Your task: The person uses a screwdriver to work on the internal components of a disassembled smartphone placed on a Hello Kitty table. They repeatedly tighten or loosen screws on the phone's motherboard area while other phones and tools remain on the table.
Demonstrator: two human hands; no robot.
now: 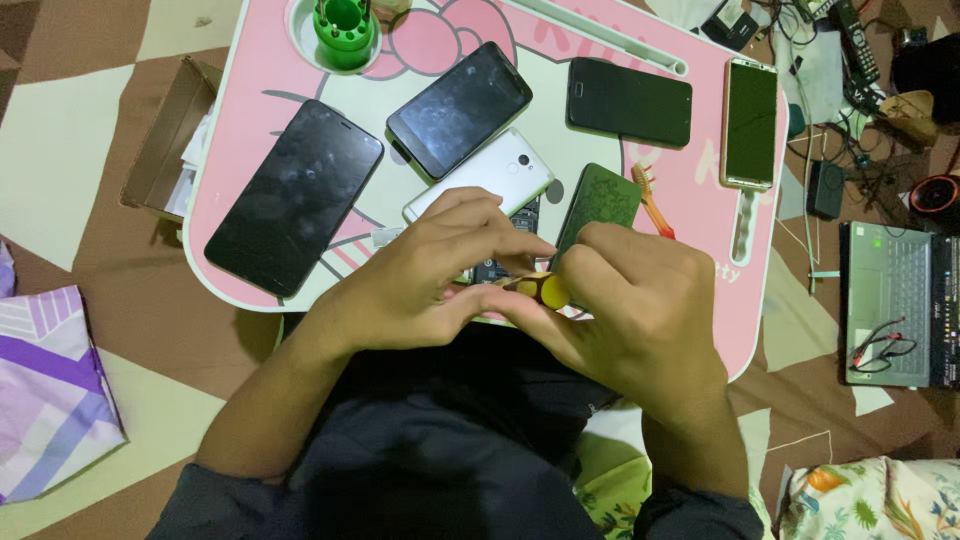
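head view: a pink lap table (700, 300) with a cartoon cat print stands on a brown and cream patterned floor (90, 150). four dark phones and a white phone (480, 185) lie on it, a green holder (343, 30) in its cup well. the left hand (420, 275) and right hand (630, 310) meet at the near edge, fingers pressed together, pinching a small yellow-handled tool (545, 290). a laptop (895, 305) lies at right.
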